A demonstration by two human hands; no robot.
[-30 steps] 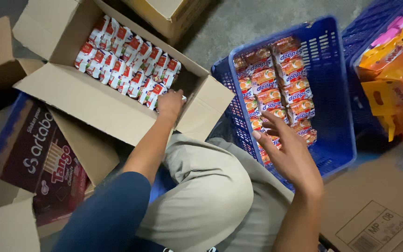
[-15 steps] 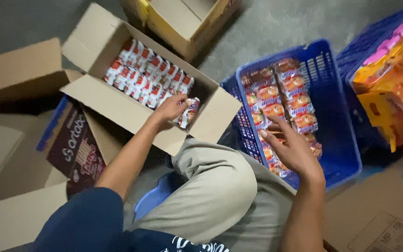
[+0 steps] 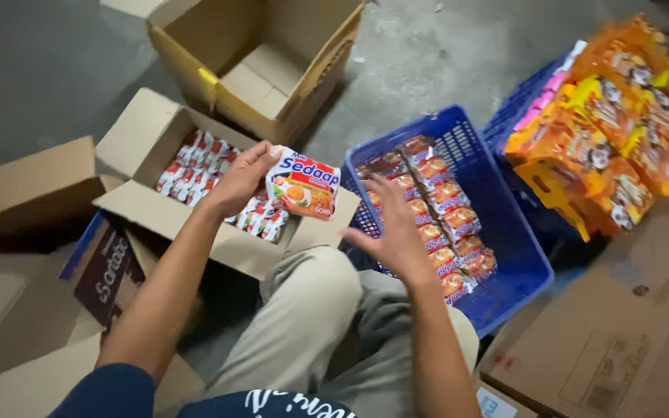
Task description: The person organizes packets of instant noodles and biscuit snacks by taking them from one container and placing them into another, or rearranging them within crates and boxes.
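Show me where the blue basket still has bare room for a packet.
The blue basket is bare along its right side, between the packet rows and the right wall. Its left half is crowded. The left hand holds a noodle packet; the right hand is empty.

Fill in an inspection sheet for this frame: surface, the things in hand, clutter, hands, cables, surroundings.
Surface: grey concrete floor, partly covered by flattened cardboard.
Things in hand: one noodle packet lifted above the open carton of packets; blue crate holding two rows of packets.
Clutter: empty open carton; second blue crate with orange snack packs piled on it; dark printed box.
Hands: left hand grips the packet; right hand open, empty, above the crate's near edge.
Cables: nothing seen.
Surroundings: person's bent knee between carton and crate.
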